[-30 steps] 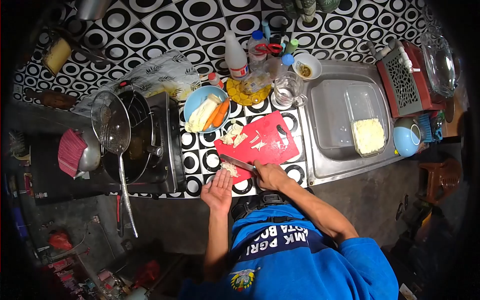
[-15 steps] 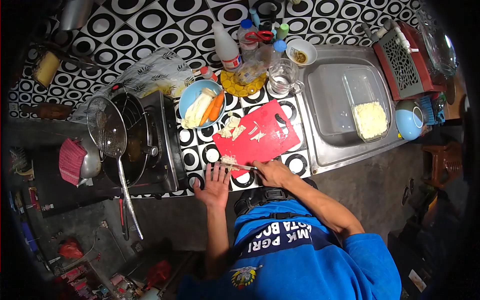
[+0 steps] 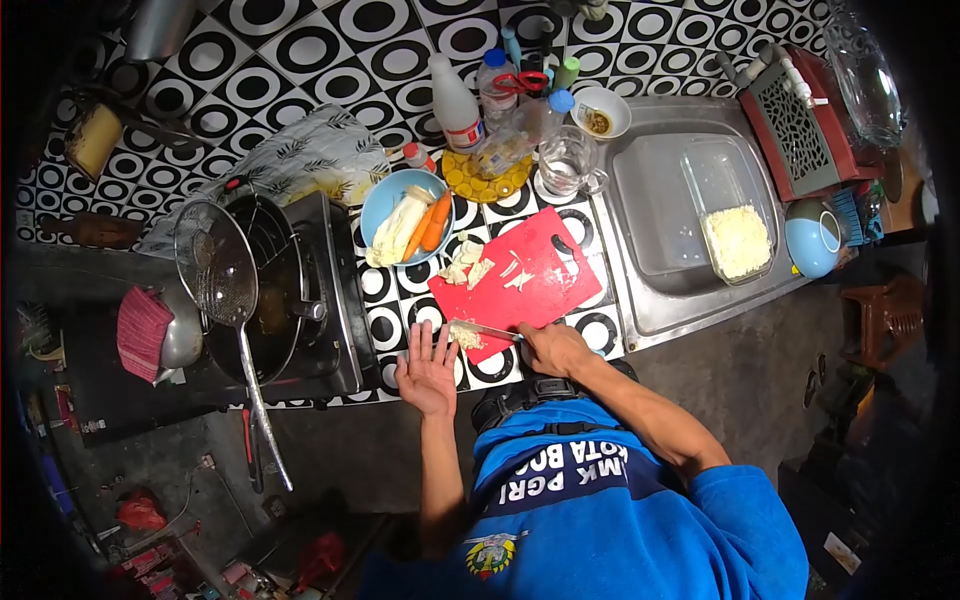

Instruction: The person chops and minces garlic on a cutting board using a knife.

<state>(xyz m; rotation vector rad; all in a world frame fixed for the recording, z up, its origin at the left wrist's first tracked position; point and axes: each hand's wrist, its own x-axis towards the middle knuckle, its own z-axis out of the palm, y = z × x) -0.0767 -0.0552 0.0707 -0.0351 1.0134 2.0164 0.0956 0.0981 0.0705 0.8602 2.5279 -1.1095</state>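
Note:
My right hand [image 3: 558, 350] is closed round the handle of a knife [image 3: 485, 329], whose blade lies over the near left corner of the red cutting board [image 3: 550, 292]. Beside that corner my left hand [image 3: 430, 375] is open, palm up with fingers stretched out, holding nothing. A small heap of finely chopped pale food [image 3: 465, 338] sits on the board just under the blade. Larger pale pieces [image 3: 462, 265] lie at the board's far left edge, with a few thin strips [image 3: 518, 275] near its middle.
A blue bowl [image 3: 375, 205] holds carrots [image 3: 435, 222] and a long pale vegetable. On the left are a stove with a wok and a strainer [image 3: 225, 280]. To the right, a glass dish [image 3: 738, 240] of shredded pale food stands in the sink [image 3: 640, 315]. Bottles and a glass mug [image 3: 567, 165] stand behind.
The knife has drawn slightly away from my left hand, and more of the chopped heap shows. My left hand remains palm up beside the board. The whole view has shifted a little.

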